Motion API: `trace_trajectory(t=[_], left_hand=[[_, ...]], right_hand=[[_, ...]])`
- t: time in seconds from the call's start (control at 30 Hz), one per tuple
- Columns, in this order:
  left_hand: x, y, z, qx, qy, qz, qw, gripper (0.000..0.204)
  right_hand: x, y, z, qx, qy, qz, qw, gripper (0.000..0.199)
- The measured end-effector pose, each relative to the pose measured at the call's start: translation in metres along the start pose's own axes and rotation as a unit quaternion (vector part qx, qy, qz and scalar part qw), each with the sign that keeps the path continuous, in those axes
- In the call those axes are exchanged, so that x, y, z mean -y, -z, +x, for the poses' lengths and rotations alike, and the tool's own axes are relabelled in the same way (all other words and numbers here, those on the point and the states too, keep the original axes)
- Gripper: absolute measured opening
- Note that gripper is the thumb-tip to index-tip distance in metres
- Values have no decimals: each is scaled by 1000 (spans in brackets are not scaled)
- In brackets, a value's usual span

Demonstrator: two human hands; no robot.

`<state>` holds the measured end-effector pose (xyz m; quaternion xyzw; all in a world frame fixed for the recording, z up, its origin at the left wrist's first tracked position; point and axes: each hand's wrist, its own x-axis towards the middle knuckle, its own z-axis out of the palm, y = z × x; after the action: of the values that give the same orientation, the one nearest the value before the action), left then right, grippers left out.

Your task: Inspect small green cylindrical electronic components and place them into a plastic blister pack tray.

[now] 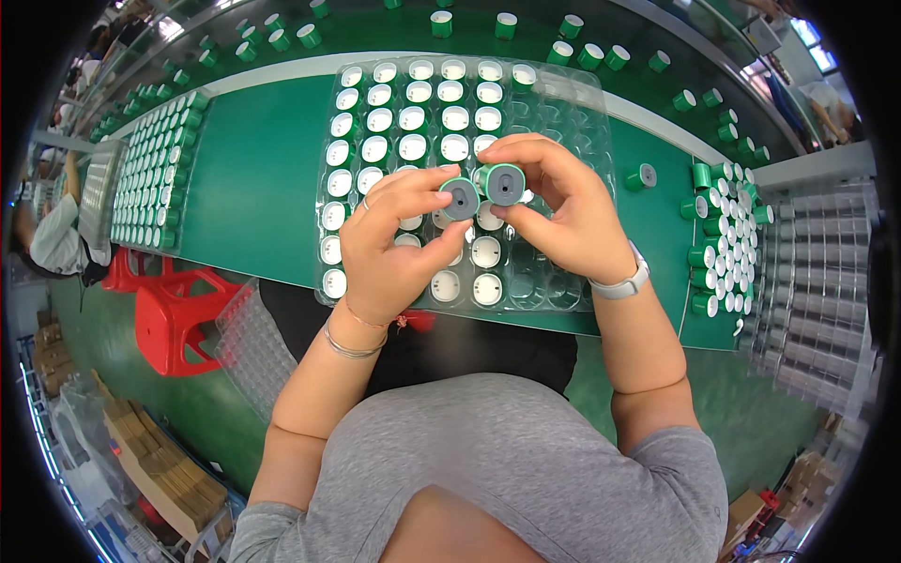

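My left hand [394,246] grips a small green cylinder with a grey round face [461,199] between thumb and fingers. My right hand [561,211] grips a second green cylinder with a grey face [505,185], side by side and touching the first. Both are held above a clear plastic tray [563,103] whose cells hold several white-topped cylinders; the tray's right columns have bare cells. The tray lies on a green table [263,178].
Another tray of green cylinders [155,169] lies at the left. Loose green cylinders [723,216] crowd the right end, one [642,175] lies alone beside the tray. Stacked clear trays [817,291] stand at the right. A red stool [178,319] is below left. Another person [52,235] sits far left.
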<state>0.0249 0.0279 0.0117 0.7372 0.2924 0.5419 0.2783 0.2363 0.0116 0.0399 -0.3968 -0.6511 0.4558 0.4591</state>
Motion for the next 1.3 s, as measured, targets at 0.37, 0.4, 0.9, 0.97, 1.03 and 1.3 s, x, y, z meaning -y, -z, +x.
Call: trace_trajectory(t=[0.37, 0.4, 0.9, 0.97, 1.03, 1.3], left_hand=[[-1, -5, -1, 8, -7, -87, 996, 51], [-1, -6, -1, 1, 2, -110, 994, 52], [-4, -2, -1, 13, 16, 10, 1000, 36], [-3, -4, -2, 21, 15, 8, 1000, 38], [-3, -8, -4, -11, 57, -146, 988, 53], [-1, -4, 3, 81, -58, -49, 994, 75]], right_hand=[[-2, -2, -2, 1, 11, 67, 998, 51], [-2, -2, -2, 4, 4, 76, 997, 51], [-1, 0, -2, 21, 32, 25, 999, 48], [-1, -1, -3, 17, 33, 28, 999, 47], [0, -3, -3, 7, -8, 144, 990, 42], [6, -4, 0, -48, -5, -36, 998, 25]])
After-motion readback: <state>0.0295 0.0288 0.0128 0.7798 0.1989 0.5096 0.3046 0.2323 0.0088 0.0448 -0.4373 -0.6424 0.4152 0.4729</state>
